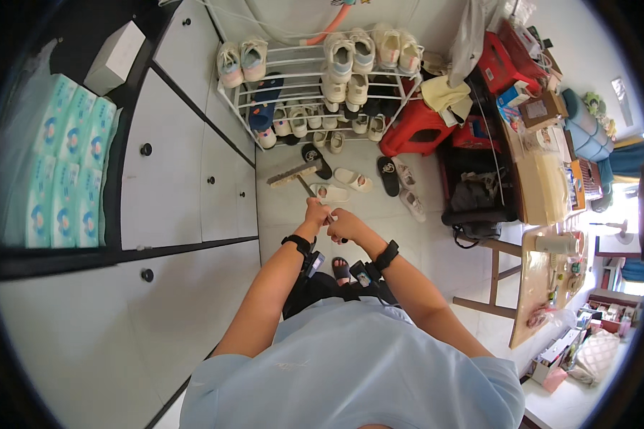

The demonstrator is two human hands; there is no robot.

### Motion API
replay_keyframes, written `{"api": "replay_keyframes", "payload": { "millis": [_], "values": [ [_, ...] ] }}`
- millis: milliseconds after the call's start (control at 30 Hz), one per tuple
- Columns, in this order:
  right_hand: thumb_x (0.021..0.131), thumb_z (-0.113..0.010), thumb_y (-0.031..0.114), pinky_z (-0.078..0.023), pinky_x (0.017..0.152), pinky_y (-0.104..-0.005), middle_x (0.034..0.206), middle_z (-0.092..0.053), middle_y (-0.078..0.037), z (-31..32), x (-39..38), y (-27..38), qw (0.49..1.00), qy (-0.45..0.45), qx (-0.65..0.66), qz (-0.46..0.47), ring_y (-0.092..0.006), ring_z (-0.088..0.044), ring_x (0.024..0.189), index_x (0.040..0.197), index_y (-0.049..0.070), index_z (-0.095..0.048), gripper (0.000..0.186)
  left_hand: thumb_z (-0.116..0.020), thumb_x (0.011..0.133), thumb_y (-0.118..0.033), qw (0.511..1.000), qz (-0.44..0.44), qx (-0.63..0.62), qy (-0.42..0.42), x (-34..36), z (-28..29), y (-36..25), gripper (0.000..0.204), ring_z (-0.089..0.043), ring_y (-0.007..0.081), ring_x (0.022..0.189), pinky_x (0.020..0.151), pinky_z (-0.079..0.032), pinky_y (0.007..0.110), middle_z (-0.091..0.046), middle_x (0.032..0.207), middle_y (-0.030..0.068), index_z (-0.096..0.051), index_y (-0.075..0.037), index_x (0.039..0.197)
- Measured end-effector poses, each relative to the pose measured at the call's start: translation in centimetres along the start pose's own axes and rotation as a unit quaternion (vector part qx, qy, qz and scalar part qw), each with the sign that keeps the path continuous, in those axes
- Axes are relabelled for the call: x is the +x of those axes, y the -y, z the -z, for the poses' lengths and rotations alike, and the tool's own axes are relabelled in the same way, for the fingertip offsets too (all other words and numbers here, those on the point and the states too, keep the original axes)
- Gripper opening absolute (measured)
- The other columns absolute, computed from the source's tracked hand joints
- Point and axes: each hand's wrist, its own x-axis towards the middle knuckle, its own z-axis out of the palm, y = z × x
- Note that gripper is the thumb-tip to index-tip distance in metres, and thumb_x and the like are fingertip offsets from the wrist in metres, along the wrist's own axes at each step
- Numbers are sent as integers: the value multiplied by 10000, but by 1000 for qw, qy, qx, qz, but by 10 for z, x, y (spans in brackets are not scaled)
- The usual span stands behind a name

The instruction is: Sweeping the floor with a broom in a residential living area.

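A broom (294, 174) with a long, narrow greyish head reaches out over the tiled floor in front of me. My left hand (316, 211) is closed round its thin handle. Lower on the picture and just to the right, my right hand (345, 225) also grips the handle, its fingers curled. The broom head lies beside a black slipper (317, 161), left of a white slipper (353, 180). Another white slipper (330, 194) sits by the handle, close to my hands. Whether the bristles touch the floor I cannot tell.
A white shoe rack (293, 74) full of shoes stands ahead. White cabinets (168, 171) line the left, with tissue packs (63, 171) on top. A red stool (416, 129), a black slipper (388, 176) and white shoes (412, 204) are ahead right. A wooden table (529, 314) stands right.
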Motion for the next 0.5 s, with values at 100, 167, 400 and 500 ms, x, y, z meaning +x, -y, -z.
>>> {"api": "replay_keyframes", "payload": {
  "millis": [100,167,400,500],
  "values": [
    [655,-549,6,-481,430,-300,613,-565,-127,-13,32,3,996,-9,72,-42,-215,-592,507,1031,-95,-447,403,-516,739,0,996,-24,63,-67,16,20,-2,464,-502,178,467,371,-386,281,-487,674,118,-257,-77,1116],
    [677,-536,25,-468,417,-309,608,-561,-126,-16,62,5,997,22,47,-55,-217,-584,493,990,-90,-466,340,-491,767,-8,998,5,25,-53,20,37,1,413,-548,189,566,443,-438,291,-515,780,135,-325,-70,1141],
    [744,-497,118,-431,414,-352,605,-563,-146,-42,149,-26,996,-40,-85,-1,-238,-561,447,903,-23,-535,215,-414,854,-91,999,-35,25,-24,40,94,-13,309,-576,202,864,640,-477,283,-537,1061,137,-399,-72,1162],
    [743,-512,140,-449,431,-361,617,-575,-158,-50,194,-46,989,-137,-14,50,-242,-566,452,932,-18,-539,248,-414,853,-119,997,-34,40,-54,33,119,-17,287,-588,190,825,643,-465,283,-553,1036,119,-425,-79,1137]
  ]
}}
